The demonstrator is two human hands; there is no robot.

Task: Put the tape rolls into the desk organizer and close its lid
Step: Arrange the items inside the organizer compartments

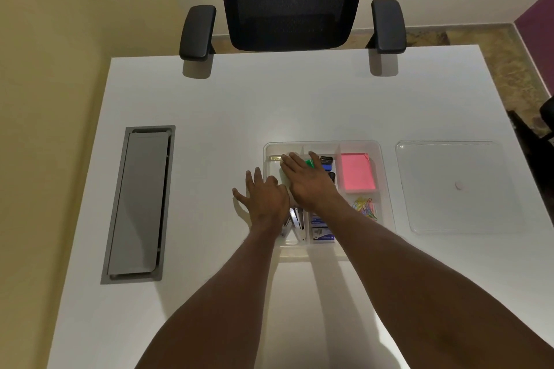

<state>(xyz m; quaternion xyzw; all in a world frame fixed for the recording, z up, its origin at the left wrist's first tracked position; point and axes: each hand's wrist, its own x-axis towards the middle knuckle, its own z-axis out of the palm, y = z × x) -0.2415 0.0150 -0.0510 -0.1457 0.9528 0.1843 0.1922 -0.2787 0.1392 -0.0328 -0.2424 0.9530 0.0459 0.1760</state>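
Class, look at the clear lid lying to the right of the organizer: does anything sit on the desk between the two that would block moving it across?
No. A bare strip of desk separates the lid from the organizer; both hands, left and right, are at the organizer's left side.

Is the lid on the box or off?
Off. The clear lid lies flat on the desk, apart from the organizer, to its right.

No legible text, brand, number or sign in this view. The small blue boxes (322, 237) in the near compartment of the desk organizer (386, 177) carry white print, but it is too small and blurred to read.
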